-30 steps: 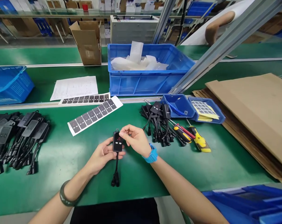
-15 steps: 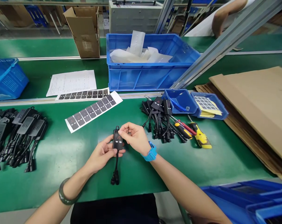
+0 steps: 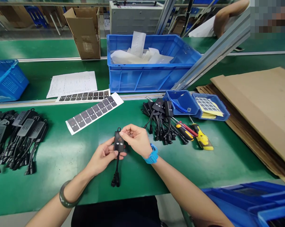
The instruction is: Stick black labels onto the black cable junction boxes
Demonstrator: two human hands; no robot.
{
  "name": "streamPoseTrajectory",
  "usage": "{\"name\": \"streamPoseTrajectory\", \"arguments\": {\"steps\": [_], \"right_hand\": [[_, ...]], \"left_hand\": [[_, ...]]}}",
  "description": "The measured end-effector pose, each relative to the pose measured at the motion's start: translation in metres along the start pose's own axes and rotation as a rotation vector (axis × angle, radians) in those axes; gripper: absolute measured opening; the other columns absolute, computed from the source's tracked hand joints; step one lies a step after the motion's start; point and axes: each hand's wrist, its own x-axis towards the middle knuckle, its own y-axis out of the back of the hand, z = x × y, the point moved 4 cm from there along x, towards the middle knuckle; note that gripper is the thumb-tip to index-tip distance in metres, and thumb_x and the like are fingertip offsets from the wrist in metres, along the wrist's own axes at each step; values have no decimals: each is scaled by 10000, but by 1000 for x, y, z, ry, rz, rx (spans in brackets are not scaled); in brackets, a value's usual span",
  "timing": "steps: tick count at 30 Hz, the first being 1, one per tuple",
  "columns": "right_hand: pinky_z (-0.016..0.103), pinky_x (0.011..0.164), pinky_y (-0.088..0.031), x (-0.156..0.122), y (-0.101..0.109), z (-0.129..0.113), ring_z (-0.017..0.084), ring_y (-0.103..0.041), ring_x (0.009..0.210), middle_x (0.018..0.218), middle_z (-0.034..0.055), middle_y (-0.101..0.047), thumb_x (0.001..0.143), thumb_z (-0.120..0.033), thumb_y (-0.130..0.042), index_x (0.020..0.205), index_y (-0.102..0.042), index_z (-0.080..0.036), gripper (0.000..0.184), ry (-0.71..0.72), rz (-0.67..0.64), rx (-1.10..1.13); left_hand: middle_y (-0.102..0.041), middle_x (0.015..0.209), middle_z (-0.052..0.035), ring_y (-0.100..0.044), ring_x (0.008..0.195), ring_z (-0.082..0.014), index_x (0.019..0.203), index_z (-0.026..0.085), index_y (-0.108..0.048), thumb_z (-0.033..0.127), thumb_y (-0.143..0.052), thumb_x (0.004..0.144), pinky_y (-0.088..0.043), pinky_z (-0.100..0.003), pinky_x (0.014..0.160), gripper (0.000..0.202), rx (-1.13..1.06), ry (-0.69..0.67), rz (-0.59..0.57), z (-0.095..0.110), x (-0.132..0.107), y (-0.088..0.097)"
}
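My left hand (image 3: pixel 105 156) is wrapped around a small black controller box (image 3: pixel 119 145), its thumb at the lower end and fingers behind. The box is upright in the view, with a hanging loop on top and short black cables (image 3: pixel 115 179) with connectors hanging below. A black sticker with red marks and two pale button shapes covers its face. My right hand (image 3: pixel 136 138) pinches at the upper right corner of that sticker; the fingertips hide the corner itself. Beyond my hands lies a sheet of similar stickers (image 3: pixel 92 114).
Unlabelled controllers (image 3: pixel 30 126) are heaped at left, labelled ones (image 3: pixel 159 110) right of centre. Screwdrivers (image 3: pixel 202 138) lie beside small blue bins (image 3: pixel 183 101). A large blue crate (image 3: pixel 142 78) holds white strips. Cardboard sheets (image 3: pixel 258 101) are stacked at right. A person's arm (image 3: pixel 224 20) shows behind the metal post.
Both hands and the controller stay almost in place. The view shifts very slightly, and the person's arm in the background has moved a little.
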Motion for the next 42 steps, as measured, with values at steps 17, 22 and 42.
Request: {"name": "streamPoseTrajectory", "arguments": {"steps": [17, 22, 42], "right_hand": [[267, 620, -503, 0, 0, 4, 118, -492, 665, 879, -7, -532, 728, -333, -757, 1159, -558, -224, 487, 53, -12, -205], [346, 743, -547, -9, -17, 14, 192, -569, 855, 1145, 90, -571, 652, -336, -835, 1464, -374, -222, 941, 46, -304, -254], [474, 968, -472, 6, -15, 19, 325, -548, 1133, 1248, 164, -570, 858, -265, -603, 1532, -297, -188, 745, 274, -174, -939]], "left_hand": [[-741, 1074, -127, -734, 946, -276, 1273, 172, -504, 313, -715, 854, -582, -398, 861, 490, -91, -25, 22, -1, 1, 3], [-735, 1070, -103, -726, 957, -259, 1231, 193, -524, 369, -596, 925, -595, -370, 804, 360, -175, -59, 145, -1, 4, 13], [-700, 1178, -170, -645, 1151, -316, 1326, 165, -501, 565, -527, 914, -481, -478, 1010, 574, 515, -242, 292, 22, 14, 37]]}}
